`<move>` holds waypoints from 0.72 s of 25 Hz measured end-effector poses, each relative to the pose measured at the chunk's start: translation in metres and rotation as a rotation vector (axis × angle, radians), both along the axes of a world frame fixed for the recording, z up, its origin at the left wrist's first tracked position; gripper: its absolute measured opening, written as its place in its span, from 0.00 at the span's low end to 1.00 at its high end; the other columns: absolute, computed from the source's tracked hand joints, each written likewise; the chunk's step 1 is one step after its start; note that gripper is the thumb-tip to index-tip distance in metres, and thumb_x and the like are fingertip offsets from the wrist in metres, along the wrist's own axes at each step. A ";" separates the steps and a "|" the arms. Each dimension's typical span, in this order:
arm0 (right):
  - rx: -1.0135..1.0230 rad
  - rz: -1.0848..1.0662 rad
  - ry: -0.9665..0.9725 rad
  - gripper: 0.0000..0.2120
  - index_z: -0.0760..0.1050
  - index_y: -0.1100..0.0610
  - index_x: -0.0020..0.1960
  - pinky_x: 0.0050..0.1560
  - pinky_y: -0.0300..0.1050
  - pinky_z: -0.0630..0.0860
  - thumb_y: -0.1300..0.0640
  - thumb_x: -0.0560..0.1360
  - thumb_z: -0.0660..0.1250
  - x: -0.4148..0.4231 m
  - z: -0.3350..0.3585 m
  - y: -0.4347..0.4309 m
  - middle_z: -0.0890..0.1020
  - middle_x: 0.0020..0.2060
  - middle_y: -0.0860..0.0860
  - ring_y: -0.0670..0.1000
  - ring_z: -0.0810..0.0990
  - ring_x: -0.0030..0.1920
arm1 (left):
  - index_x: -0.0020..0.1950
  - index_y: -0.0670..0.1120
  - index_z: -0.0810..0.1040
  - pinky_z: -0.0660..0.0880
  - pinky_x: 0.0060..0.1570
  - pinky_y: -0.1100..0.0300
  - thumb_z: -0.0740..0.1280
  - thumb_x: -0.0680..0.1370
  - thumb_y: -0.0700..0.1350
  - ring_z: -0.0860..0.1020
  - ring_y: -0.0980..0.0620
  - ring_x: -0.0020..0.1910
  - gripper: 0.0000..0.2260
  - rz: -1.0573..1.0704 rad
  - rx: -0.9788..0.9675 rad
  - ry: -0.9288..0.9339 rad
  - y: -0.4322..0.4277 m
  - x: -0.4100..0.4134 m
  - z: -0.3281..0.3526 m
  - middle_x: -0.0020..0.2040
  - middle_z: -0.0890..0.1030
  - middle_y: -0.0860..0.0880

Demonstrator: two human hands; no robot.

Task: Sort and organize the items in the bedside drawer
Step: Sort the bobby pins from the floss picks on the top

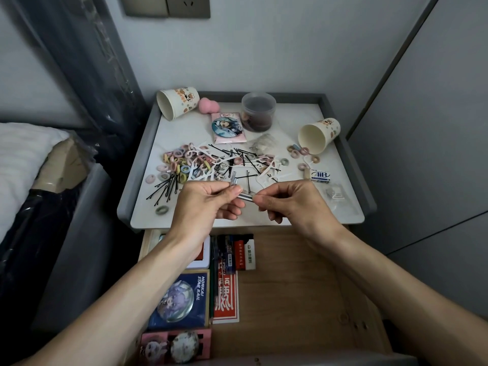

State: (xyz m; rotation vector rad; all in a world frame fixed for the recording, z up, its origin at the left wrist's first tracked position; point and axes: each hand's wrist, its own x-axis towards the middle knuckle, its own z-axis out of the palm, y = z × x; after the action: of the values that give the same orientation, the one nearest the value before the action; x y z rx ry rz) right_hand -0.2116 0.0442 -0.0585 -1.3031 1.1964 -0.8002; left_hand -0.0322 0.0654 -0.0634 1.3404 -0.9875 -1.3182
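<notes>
Head view, centre of frame: a short striped strip (245, 196) is held just above the front edge of the desk (298, 112); what it is cannot be made out. The left hand (208, 204) pinches its left end between curled thumb and forefinger, and a small clear piece (233, 178) sticks up from those same fingers. The right hand (293, 202) pinches the strip's right end, its other fingers folded under.

Just behind the hands, mid-frame, lies a loose heap: pastel hair ties (179, 161) to the left, black bobby pins (165, 187) fanned at lower left of the heap, and white floss picks (202, 175) scattered through it. A few more hair ties (298, 151) lie at the mouth of a paper cup (319, 136) tipped on its side at right. A second tipped paper cup (178, 103) is at the desk's upper left, a pink sponge (207, 104) beside it, then a clear round jar (258, 112) and a pink badge packet (228, 128). A small white box (320, 175) lies near the right edge.

Lower frame: the open wooden drawer (290, 286) holds a blue card (179, 299), a red packet (225, 299) and a pink card (175, 344) along its left side.
</notes>
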 end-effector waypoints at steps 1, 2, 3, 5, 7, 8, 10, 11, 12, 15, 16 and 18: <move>-0.013 0.039 0.046 0.05 0.84 0.61 0.45 0.32 0.38 0.76 0.59 0.72 0.74 -0.001 0.003 -0.001 0.84 0.34 0.53 0.47 0.77 0.29 | 0.46 0.39 0.83 0.79 0.32 0.62 0.71 0.75 0.36 0.80 0.49 0.30 0.02 0.007 0.000 -0.010 0.000 0.000 0.001 0.36 0.84 0.39; -0.063 0.076 0.150 0.05 0.84 0.58 0.45 0.34 0.39 0.78 0.57 0.73 0.74 -0.005 0.005 -0.004 0.84 0.34 0.51 0.46 0.79 0.31 | 0.45 0.39 0.83 0.79 0.32 0.61 0.71 0.75 0.36 0.80 0.49 0.30 0.02 0.016 -0.001 -0.017 0.000 0.000 0.002 0.36 0.84 0.39; -0.161 0.081 0.320 0.05 0.84 0.54 0.46 0.37 0.40 0.79 0.53 0.73 0.73 -0.013 0.004 -0.011 0.84 0.36 0.48 0.45 0.80 0.33 | 0.44 0.39 0.83 0.79 0.32 0.61 0.71 0.75 0.35 0.80 0.49 0.30 0.02 0.023 0.000 -0.024 0.000 0.000 0.003 0.35 0.84 0.39; -0.425 -0.033 0.735 0.06 0.83 0.49 0.49 0.44 0.44 0.80 0.49 0.73 0.72 -0.036 0.002 -0.034 0.84 0.42 0.45 0.44 0.81 0.40 | 0.44 0.38 0.83 0.80 0.32 0.61 0.71 0.74 0.35 0.81 0.48 0.30 0.02 0.028 0.006 -0.032 0.000 0.002 0.004 0.35 0.84 0.39; -0.543 -0.140 1.039 0.10 0.81 0.51 0.55 0.49 0.49 0.79 0.51 0.74 0.73 -0.062 -0.003 -0.054 0.83 0.51 0.49 0.48 0.80 0.48 | 0.44 0.38 0.83 0.79 0.31 0.61 0.71 0.74 0.36 0.81 0.48 0.29 0.02 0.022 0.015 -0.036 0.000 0.003 0.003 0.35 0.84 0.39; -0.527 -0.149 1.133 0.13 0.80 0.52 0.58 0.49 0.51 0.78 0.52 0.74 0.73 -0.071 -0.009 -0.061 0.82 0.53 0.51 0.52 0.79 0.51 | 0.45 0.38 0.83 0.79 0.31 0.61 0.71 0.74 0.36 0.81 0.48 0.29 0.02 0.016 0.018 -0.041 0.000 0.003 0.003 0.35 0.84 0.39; -0.489 -0.086 1.268 0.14 0.78 0.54 0.61 0.50 0.52 0.76 0.54 0.76 0.71 -0.078 -0.022 -0.069 0.81 0.54 0.54 0.56 0.77 0.53 | 0.46 0.37 0.83 0.79 0.31 0.62 0.71 0.74 0.36 0.81 0.49 0.29 0.04 0.006 0.027 -0.050 0.000 0.002 0.002 0.35 0.84 0.39; -0.492 -0.053 1.310 0.14 0.78 0.55 0.61 0.50 0.53 0.75 0.54 0.77 0.70 -0.078 -0.026 -0.071 0.81 0.53 0.55 0.57 0.76 0.54 | 0.47 0.36 0.83 0.79 0.31 0.62 0.71 0.74 0.36 0.81 0.49 0.30 0.04 0.001 0.032 -0.054 0.000 0.002 0.003 0.35 0.84 0.39; -0.494 -0.036 1.332 0.14 0.77 0.56 0.61 0.51 0.53 0.74 0.54 0.77 0.69 -0.076 -0.028 -0.072 0.81 0.53 0.55 0.57 0.76 0.54 | 0.47 0.37 0.83 0.79 0.31 0.62 0.71 0.74 0.36 0.81 0.49 0.30 0.04 -0.001 0.036 -0.055 0.000 0.001 0.003 0.36 0.84 0.39; -0.559 -0.110 1.283 0.13 0.75 0.58 0.62 0.52 0.52 0.75 0.56 0.78 0.67 -0.072 -0.019 -0.072 0.80 0.55 0.56 0.56 0.77 0.54 | 0.45 0.39 0.83 0.80 0.32 0.62 0.71 0.74 0.36 0.81 0.49 0.30 0.02 -0.005 0.039 -0.050 -0.001 0.002 0.004 0.36 0.84 0.40; -0.586 -0.165 1.186 0.14 0.74 0.59 0.62 0.51 0.50 0.75 0.56 0.79 0.67 -0.068 -0.011 -0.069 0.79 0.55 0.55 0.55 0.77 0.53 | 0.45 0.39 0.83 0.80 0.32 0.62 0.71 0.74 0.36 0.81 0.49 0.30 0.02 -0.003 0.040 -0.049 -0.001 0.002 0.004 0.36 0.84 0.39; -0.510 -0.251 0.786 0.14 0.70 0.57 0.63 0.45 0.43 0.76 0.57 0.80 0.65 -0.058 0.006 -0.056 0.79 0.50 0.50 0.49 0.79 0.47 | 0.46 0.37 0.83 0.79 0.32 0.62 0.71 0.74 0.36 0.81 0.49 0.30 0.03 -0.005 0.050 -0.054 -0.002 0.003 0.003 0.36 0.84 0.39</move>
State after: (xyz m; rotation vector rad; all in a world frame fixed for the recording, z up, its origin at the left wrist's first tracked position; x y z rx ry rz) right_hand -0.2694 -0.0117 -0.0521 -2.0205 1.8784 -0.8254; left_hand -0.0287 0.0633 -0.0602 1.4193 -1.0007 -1.3243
